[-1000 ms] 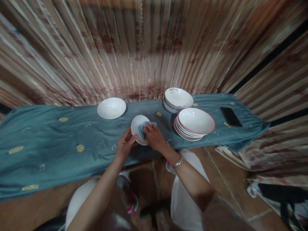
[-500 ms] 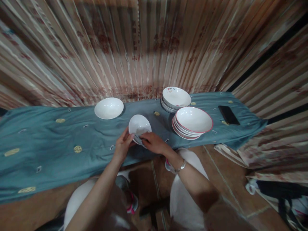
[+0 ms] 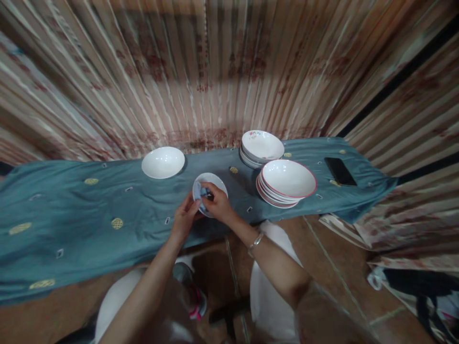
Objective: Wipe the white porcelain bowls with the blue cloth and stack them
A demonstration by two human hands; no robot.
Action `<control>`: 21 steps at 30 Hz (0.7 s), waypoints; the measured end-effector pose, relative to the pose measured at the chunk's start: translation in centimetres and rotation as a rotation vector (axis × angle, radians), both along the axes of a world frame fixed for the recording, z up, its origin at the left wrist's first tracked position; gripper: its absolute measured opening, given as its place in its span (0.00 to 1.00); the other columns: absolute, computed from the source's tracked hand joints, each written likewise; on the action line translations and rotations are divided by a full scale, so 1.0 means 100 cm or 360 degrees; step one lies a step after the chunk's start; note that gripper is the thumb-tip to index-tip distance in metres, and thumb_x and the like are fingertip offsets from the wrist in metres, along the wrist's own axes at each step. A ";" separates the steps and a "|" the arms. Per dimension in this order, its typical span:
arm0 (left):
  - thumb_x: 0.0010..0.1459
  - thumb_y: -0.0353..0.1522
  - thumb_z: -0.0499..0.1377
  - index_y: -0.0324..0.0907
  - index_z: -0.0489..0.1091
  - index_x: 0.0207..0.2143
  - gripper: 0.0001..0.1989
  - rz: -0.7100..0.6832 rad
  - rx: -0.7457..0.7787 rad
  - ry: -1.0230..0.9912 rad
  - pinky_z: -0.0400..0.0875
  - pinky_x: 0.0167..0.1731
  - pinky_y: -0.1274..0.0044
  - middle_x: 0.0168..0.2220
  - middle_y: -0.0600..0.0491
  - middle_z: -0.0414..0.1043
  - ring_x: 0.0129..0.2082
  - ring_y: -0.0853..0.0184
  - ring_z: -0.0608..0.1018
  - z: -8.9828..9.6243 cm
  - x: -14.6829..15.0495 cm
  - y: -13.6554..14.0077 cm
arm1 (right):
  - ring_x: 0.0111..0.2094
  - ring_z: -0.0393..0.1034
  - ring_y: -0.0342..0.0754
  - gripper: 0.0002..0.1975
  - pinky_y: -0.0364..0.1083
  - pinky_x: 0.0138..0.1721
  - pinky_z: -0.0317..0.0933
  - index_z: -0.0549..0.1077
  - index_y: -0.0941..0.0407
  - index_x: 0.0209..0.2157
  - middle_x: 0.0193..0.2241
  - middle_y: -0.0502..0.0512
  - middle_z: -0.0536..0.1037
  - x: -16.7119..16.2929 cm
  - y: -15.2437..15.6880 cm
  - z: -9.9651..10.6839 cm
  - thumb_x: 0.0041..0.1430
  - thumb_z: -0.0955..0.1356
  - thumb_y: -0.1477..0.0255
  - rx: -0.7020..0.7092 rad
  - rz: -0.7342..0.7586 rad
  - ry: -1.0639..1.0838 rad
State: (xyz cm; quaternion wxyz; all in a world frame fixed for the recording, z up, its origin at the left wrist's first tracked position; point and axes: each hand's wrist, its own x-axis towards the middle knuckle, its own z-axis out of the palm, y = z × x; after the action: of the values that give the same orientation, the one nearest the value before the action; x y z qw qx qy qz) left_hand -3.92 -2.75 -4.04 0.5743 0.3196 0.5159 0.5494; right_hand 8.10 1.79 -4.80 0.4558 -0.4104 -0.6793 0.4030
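Observation:
A small white bowl [image 3: 219, 182] is tilted at the front edge of the cloth-covered table, gripped at its left rim by my left hand [image 3: 184, 213]. My right hand [image 3: 218, 203] reaches into the bowl, fingers pinched on a light blue cloth [image 3: 199, 191] that lies against the inside left wall. Part of the cloth and the bowl's near side are hidden behind my fingers. Beyond my left hand, a wider white bowl [image 3: 163, 162] rests by itself on the table.
To the right stand a stack of red-rimmed bowls [image 3: 287, 179] and, behind it, a stack of flower-patterned bowls [image 3: 263, 145]. A black phone [image 3: 340, 172] lies farther right on the teal tablecloth [image 3: 143, 196]. Pleated curtains [image 3: 215, 76] hang directly behind the table.
My right hand has moved from the bowl's near right rim up and left across its inside, taking the cloth with it. My left hand keeps its hold on the rim.

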 end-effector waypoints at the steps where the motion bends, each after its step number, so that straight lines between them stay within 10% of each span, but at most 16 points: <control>1: 0.36 0.46 0.72 0.43 0.73 0.52 0.38 0.0003 0.0000 -0.0001 0.77 0.34 0.73 0.44 0.48 0.78 0.38 0.60 0.79 0.001 0.000 -0.001 | 0.46 0.71 0.47 0.17 0.45 0.49 0.65 0.70 0.55 0.47 0.47 0.54 0.76 -0.001 0.003 0.003 0.55 0.65 0.75 0.0029 -0.0064 -0.0049; 12: 0.37 0.44 0.72 0.43 0.72 0.53 0.39 -0.0014 0.0025 0.0043 0.78 0.34 0.72 0.39 0.49 0.79 0.37 0.61 0.79 -0.001 0.002 -0.004 | 0.52 0.62 0.57 0.15 0.55 0.56 0.58 0.70 0.60 0.49 0.51 0.65 0.71 0.011 0.018 0.012 0.63 0.60 0.77 0.0407 -0.0340 -0.1142; 21: 0.40 0.44 0.70 0.43 0.71 0.54 0.37 -0.0043 0.0033 0.0057 0.78 0.35 0.71 0.44 0.47 0.78 0.41 0.58 0.79 0.002 0.002 -0.004 | 0.52 0.65 0.55 0.13 0.54 0.56 0.58 0.72 0.61 0.45 0.52 0.67 0.71 0.025 -0.006 0.006 0.62 0.61 0.80 0.0269 -0.0166 -0.1469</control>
State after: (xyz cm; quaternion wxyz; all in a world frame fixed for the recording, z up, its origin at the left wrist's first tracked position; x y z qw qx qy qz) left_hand -3.71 -3.14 -3.85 0.5691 0.3421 0.5161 0.5411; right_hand 10.60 1.23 -4.18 0.1576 -0.5416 -0.8198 0.0984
